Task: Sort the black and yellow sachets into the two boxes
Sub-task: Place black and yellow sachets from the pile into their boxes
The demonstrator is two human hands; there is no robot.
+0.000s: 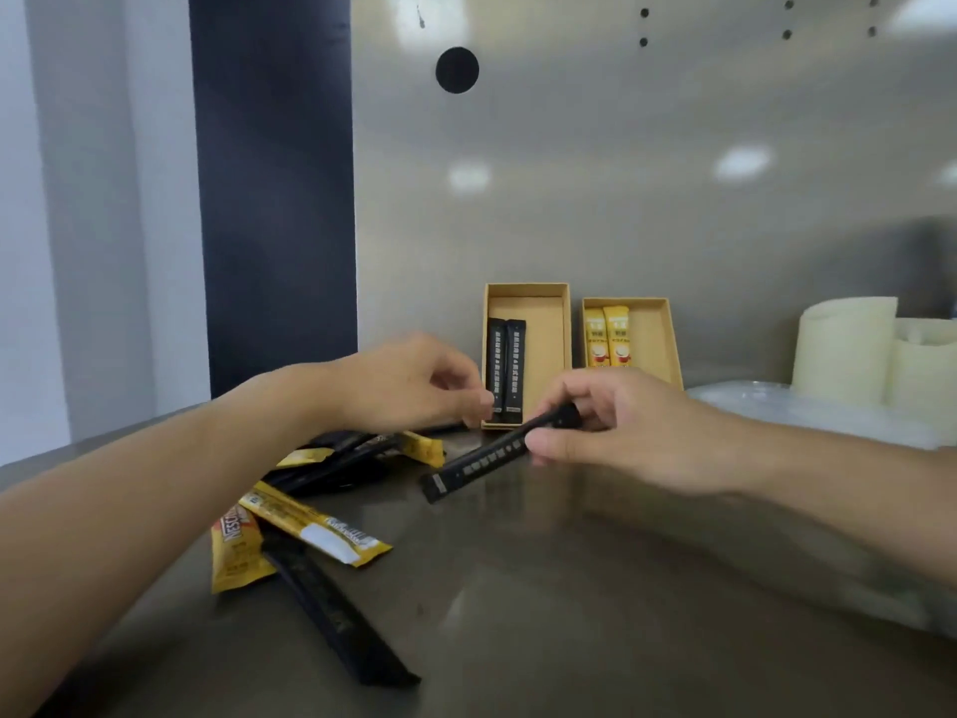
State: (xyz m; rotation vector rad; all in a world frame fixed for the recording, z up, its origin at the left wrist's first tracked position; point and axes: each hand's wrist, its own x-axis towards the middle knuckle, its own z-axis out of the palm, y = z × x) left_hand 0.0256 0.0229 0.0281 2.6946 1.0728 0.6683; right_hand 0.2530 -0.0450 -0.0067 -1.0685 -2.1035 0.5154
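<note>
My right hand [626, 432] pinches one end of a black sachet [474, 466], which slants down to the left just above the steel counter. My left hand [414, 386] hovers over the loose pile with its fingers curled and nothing visibly in them, close to the left box's front corner. The left cardboard box [551, 308] holds two black sachets [506, 370]. The right cardboard box [655, 334] holds two yellow sachets [607, 342]. A pile of mixed sachets [352, 458] lies under my left wrist. Nearer me lie two yellow sachets [318, 528] and a long black sachet [336, 608].
A steel back wall [621, 173] rises behind the boxes. Cream-coloured rolls [849, 349] and clear plastic wrapping [808, 412] sit at the right rear. A dark vertical panel [274, 199] stands at the left.
</note>
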